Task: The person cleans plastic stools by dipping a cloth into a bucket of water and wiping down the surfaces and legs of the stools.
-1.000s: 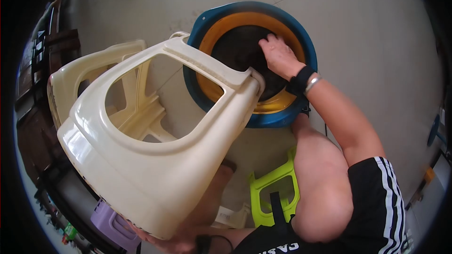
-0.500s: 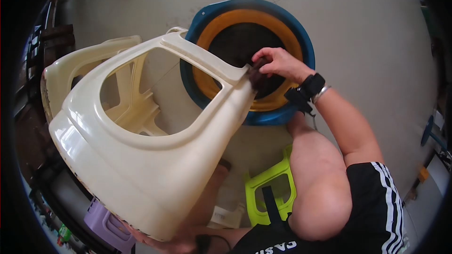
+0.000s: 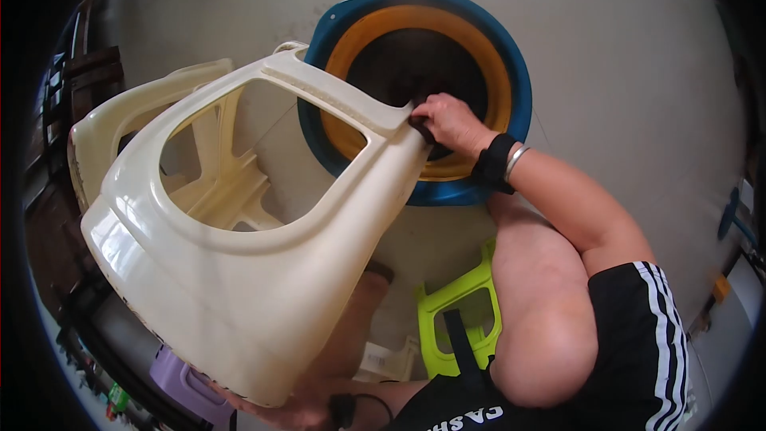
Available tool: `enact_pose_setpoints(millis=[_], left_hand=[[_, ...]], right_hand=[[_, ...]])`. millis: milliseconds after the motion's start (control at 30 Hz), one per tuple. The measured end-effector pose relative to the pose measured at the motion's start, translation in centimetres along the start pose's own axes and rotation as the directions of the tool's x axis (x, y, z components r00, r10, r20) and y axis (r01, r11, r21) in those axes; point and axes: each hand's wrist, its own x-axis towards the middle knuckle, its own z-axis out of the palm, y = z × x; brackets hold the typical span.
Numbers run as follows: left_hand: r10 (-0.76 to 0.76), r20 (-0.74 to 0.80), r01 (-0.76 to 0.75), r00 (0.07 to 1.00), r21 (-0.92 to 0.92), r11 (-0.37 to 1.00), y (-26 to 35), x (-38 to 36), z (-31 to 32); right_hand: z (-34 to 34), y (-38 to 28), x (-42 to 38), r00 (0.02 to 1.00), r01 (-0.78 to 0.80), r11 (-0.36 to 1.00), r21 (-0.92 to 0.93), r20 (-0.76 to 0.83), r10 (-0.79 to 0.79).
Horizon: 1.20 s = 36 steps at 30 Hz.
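Note:
A cream plastic stool (image 3: 247, 279) is held tilted on its side, its legs toward the basin. My left hand (image 3: 294, 409) grips the stool's seat edge at the bottom of the view, its fingers partly hidden beneath it. Closed around a dark brown cloth (image 3: 421, 131), my right hand (image 3: 455, 124) presses it on the end of the nearest stool leg. Below that hand is a round basin (image 3: 517, 88) with a blue rim and orange inner wall, dark inside.
Another cream stool (image 3: 92, 132) stands behind on the left. A lime green stool (image 3: 431, 303) is between my legs, with a purple stool (image 3: 179, 379) at lower left. Dark wooden furniture (image 3: 100, 64) lines the left side. Pale floor tiles (image 3: 606, 72) surround the basin.
My right hand has moved slightly left and down, bringing the cloth over the end of the leg, and the wrist has turned. The stool and my left hand stay nearly the same.

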Motion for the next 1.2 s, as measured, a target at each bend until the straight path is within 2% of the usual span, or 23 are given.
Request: enact_pose_setpoints(millis=[67,167,267,367,467,567,667,700,800,933,967,1100,1133,1200], left_hand=[[0.073,0.015,-0.074,0.997,0.04,0.996,-0.4,0.5,0.0],[-0.013,0.029,0.013,0.999,-0.012,1.0,0.8,0.7,-0.2],[-0.04,0.015,0.041,0.999,-0.138,0.99,1.5,1.3,0.3],[0.015,0.068,-0.015,0.998,-0.005,1.0,1.8,1.7,-0.5],[-0.093,0.107,0.104,0.99,-0.103,0.989,0.9,3.0,-1.0],[-0.256,0.124,0.284,0.959,-0.411,0.866,2.8,4.6,-0.2],[-0.305,0.133,0.331,0.943,-0.473,0.816,3.9,6.1,0.1],[-0.291,0.136,0.32,0.947,-0.464,0.826,3.9,6.6,0.3],[-0.272,0.138,0.305,0.952,-0.469,0.829,4.1,7.7,0.6],[-0.294,0.158,0.333,0.943,-0.462,0.822,4.4,7.8,0.4],[-0.302,0.163,0.344,0.939,-0.462,0.817,4.4,7.7,0.5],[-0.241,0.161,0.288,0.957,-0.442,0.849,4.6,8.2,0.6],[-0.249,0.153,0.291,0.956,-0.431,0.854,4.8,8.3,0.6],[-0.272,0.154,0.312,0.95,-0.418,0.853,5.2,8.6,0.6]], right_hand=[[-0.5,0.3,-0.2,0.996,0.039,0.996,-0.079,0.087,-0.032],[-1.7,-0.4,0.4,0.981,0.134,0.952,-0.274,0.173,-0.088],[-1.1,-0.3,1.3,0.981,0.131,0.914,-0.384,0.183,-0.064],[-0.9,-0.9,1.6,0.983,0.064,0.922,-0.381,0.181,0.007],[-1.7,-1.4,1.6,0.96,-0.179,0.973,-0.145,0.191,0.205],[-0.1,-0.7,-0.1,0.933,-0.295,0.935,0.194,-0.151,0.326],[2.2,-0.5,-2.4,0.841,-0.439,0.795,0.419,-0.118,0.528],[3.2,-0.4,-3.0,0.888,-0.391,0.843,0.37,-0.087,0.451],[4.6,-1.8,-4.4,0.951,-0.291,0.938,0.191,-0.047,0.305],[3.4,-2.2,-3.5,0.942,-0.078,0.983,0.164,-0.312,0.127],[3.8,-1.7,-3.3,0.963,-0.038,0.992,0.124,-0.26,0.07],[2.7,-0.9,-2.0,0.996,-0.025,0.985,-0.172,-0.09,0.009],[2.3,-0.8,-1.4,0.999,-0.042,0.962,-0.27,-0.039,0.032],[2.0,0.7,-1.3,0.976,-0.163,0.903,-0.399,0.066,0.206]])
